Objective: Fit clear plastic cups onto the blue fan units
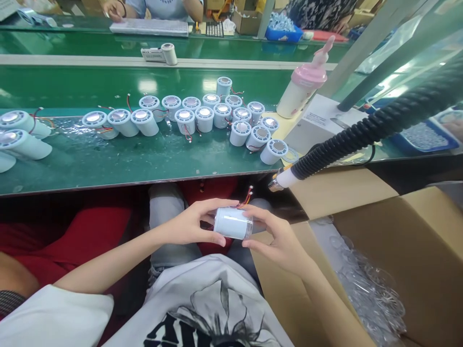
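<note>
Between my two hands, above my lap, lies a light blue cylinder [231,222] on its side. A clear plastic cover shows at its right end, and thin red and yellow wires [248,196] stick up behind it. My left hand [197,222] grips the left end, fingers behind and thumb in front. The right end, with its clear cover, sits between the thumb and fingers of my right hand [277,233]. Several similar cylinders [204,119] with round metal centres and short wires stand on the green bench [144,164] ahead; how the held one's ends look is hidden.
A cardboard box [398,241] holding clear plastic pieces [365,284] is at my right. A black flexible hose [361,125] slants over the bench edge near a pink-lidded bottle [302,89]. Across the bench, a person's hand [115,9] is near a white tray [150,27].
</note>
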### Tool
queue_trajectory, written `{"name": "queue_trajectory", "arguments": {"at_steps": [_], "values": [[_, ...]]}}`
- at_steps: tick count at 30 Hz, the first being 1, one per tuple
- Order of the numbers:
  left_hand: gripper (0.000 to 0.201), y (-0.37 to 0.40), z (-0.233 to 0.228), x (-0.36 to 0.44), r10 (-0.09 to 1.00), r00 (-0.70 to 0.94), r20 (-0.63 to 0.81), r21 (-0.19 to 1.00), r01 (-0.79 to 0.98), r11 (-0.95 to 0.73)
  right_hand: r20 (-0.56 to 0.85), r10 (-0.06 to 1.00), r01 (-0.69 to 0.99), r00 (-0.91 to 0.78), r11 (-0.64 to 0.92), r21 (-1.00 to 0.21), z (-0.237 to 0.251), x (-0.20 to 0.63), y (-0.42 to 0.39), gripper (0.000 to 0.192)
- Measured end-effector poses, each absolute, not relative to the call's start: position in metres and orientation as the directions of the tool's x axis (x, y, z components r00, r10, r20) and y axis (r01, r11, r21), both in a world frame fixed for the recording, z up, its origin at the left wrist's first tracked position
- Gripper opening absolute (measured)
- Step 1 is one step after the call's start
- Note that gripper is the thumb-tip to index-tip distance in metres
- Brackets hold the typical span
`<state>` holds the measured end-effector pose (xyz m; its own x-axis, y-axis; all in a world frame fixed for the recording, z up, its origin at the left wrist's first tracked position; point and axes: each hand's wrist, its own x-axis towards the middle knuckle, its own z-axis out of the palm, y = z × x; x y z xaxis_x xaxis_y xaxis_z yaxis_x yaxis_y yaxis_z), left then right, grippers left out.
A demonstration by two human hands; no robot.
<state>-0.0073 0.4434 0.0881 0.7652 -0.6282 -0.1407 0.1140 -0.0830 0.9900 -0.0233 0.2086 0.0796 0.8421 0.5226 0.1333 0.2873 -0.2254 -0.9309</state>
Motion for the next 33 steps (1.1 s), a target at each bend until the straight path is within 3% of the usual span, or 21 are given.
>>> {"name": "queue_trajectory", "arguments": {"at_steps": [8,18,33], "values": [[0.073,0.444,0.093,-0.010,-0.656,0.753,-0.053,0.994,-0.025,-0.109,-0.054,0.535,-0.009,0.843,-0.086,-0.996,0.091,-0.027,0.209,0.043],[0.070,0.442,0.094,-0.011,-0.660,0.751,0.001,0.981,-0.129,-0.145,-0.277,0.503,-0.327,0.819,0.012,-0.945,0.092,-0.029,0.210,0.040],[0.068,0.446,0.091,-0.010,-0.696,0.715,0.066,0.978,-0.183,-0.095,-0.466,0.477,-0.571,0.746,0.096,-0.816,0.083,-0.027,0.222,0.041]]}}
